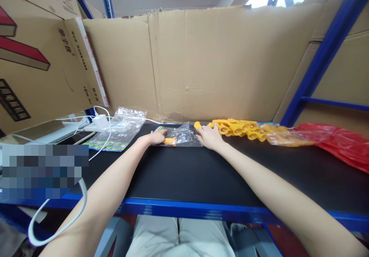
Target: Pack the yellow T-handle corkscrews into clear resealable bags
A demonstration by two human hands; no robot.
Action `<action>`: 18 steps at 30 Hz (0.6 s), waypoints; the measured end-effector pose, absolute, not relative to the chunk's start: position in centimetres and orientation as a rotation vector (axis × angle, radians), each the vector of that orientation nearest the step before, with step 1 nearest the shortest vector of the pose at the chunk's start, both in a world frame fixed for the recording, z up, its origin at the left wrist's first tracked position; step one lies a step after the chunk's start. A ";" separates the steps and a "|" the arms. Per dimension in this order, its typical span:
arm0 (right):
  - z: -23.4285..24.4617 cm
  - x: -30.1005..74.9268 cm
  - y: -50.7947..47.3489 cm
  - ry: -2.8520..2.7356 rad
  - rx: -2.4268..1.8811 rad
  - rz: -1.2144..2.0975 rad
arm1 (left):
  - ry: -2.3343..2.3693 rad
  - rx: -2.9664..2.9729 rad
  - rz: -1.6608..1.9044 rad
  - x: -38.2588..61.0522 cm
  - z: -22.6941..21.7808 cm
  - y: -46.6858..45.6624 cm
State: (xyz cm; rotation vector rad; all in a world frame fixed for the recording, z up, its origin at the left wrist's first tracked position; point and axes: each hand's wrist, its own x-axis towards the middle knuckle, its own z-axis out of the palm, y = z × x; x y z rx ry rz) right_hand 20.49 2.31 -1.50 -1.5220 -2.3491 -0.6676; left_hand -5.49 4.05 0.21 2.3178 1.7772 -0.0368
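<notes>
Both hands are far across the black tabletop [198, 176] now — a broad dark stretch runs from them down to the blue front edge [187, 206], and the cardboard wall [207, 64] rises just behind. Between the hands lies the clear bag [187, 136], crinkled, shiny, flat on the table, with a stubby orange piece [170, 141] showing at its left end. The left hand [158, 136] rests there, the right hand [211, 137] at the other end, near a yellow piece [197, 125]. How tightly either hand's fingers close, I can't tell! Rightward — yellow cones [242, 129] heaped close, then a red bag [340, 141].
</notes>
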 end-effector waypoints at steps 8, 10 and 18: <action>-1.4 20.5 2.3 -2.222 -1.699 -0.595 | 1.784 2.295 -0.053 -5.4 0.6 3.8; -1.5 20.7 2.4 -2.220 -1.713 -0.601 | 1.777 2.303 -0.059 -5.4 0.6 3.7; -1.2 21.8 2.5 -2.182 -1.783 -0.642 | 1.793 2.287 -0.051 -5.4 0.8 3.5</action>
